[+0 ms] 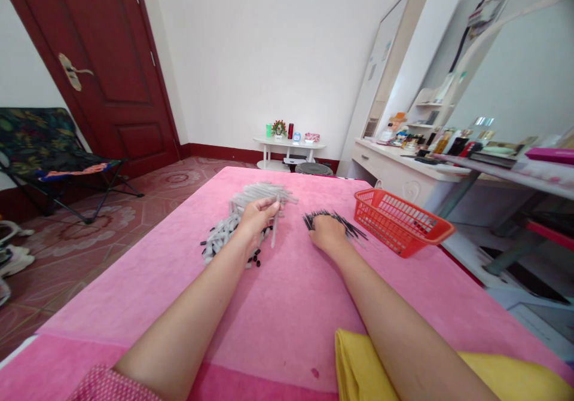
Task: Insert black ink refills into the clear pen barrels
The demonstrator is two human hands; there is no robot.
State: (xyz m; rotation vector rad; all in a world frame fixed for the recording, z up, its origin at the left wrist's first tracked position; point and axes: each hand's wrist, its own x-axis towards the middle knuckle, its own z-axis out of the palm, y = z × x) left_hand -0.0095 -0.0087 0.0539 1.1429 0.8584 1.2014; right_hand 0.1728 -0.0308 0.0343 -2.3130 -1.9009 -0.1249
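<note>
My left hand (256, 217) is curled round a clear plastic tube (275, 229) that hangs down from my fingers, just above a heap of the same clear tubes (260, 194) on the pink cloth (278, 305). Small black caps (255, 262) lie loose below that heap. My right hand (327, 232) rests palm down on a pile of thin black rods (334, 218), with its fingers bent onto them; whether it grips one is hidden.
A red plastic basket (400, 220) stands to the right of the black rods. A yellow cloth (354, 365) lies under my right forearm. A folding chair (54, 150) stands at the left, a small white shelf (289, 145) by the far wall and a dressing table (403, 162) at the right.
</note>
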